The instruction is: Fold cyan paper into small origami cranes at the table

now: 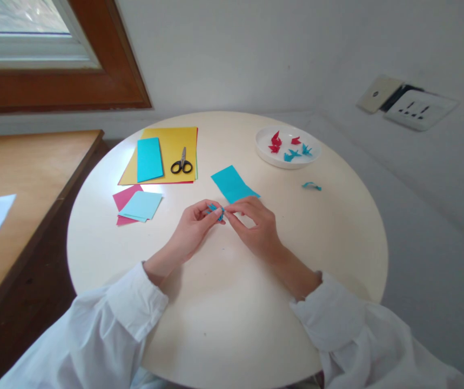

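My left hand (193,227) and my right hand (256,224) meet over the middle of the round cream table (223,302). Both pinch a small folded blue paper piece (216,210) between their fingertips. A blue paper rectangle (232,183) lies just behind the hands. Both sleeves are white.
At the back left lie yellow sheets (175,143) with a blue strip (149,158) and black scissors (182,163) on them. Pink and light blue squares (138,205) sit nearer. A white plate (287,147) holds several red and blue folded figures. A small blue folded piece (311,186) lies loose. A wooden desk (25,183) stands left.
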A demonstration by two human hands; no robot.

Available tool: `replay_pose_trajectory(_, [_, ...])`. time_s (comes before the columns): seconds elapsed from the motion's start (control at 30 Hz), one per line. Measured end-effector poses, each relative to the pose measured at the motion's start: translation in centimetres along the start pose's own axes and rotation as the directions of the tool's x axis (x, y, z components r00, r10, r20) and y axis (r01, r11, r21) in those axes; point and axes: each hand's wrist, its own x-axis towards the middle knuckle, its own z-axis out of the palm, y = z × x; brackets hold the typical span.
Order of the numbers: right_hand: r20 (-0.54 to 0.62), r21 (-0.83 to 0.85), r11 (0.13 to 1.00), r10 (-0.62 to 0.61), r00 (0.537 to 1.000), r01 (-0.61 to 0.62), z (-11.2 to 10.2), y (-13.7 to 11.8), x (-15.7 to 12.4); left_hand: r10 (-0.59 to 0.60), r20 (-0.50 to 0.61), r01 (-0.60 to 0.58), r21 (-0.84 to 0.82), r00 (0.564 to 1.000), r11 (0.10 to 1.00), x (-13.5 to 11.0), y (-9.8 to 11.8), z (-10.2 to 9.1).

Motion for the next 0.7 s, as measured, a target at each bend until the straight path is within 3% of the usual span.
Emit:
replay_pose_trajectory(0.3, [0.011, -0.14, 0.981, -0.135, 0.991, 0.135, -0.21, 0.08, 0.16, -0.009, -0.003, 0.009, 0.0, 1.0, 1.0, -0.05, 0.0, -0.03])
replay_pose_trajectory(0.7, [0.057, -0.215, 0.963, -0.152, 0.987, 0.161, -0.24, 0.03, 0.08, 0.011, -0.003, -0.011, 0.034, 1.0, 0.999, -0.09, 0.09, 0.2])
